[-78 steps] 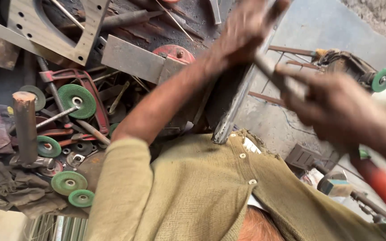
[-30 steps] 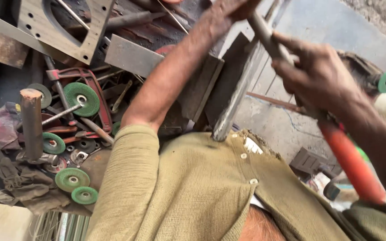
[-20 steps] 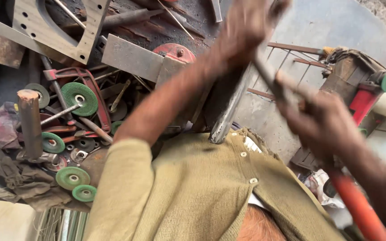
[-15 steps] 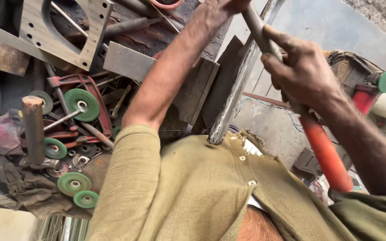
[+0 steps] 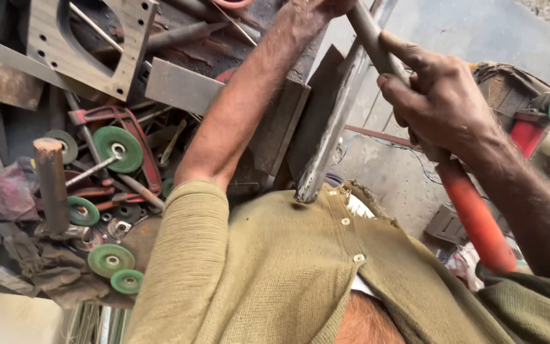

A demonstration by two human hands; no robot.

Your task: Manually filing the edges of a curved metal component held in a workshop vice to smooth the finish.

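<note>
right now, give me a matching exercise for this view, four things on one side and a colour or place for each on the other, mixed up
Things:
1. grinding discs
2. tool handle
3. metal bar
4. drilled metal plate

Colour or place:
A. red-orange, below the right hand
B. top left, grey with a large cut-out
C. green, scattered among the scrap on the left
D. grey, its lower end against the olive sweater

Pairs: 1-C, 2-A, 3-D, 4-B
</note>
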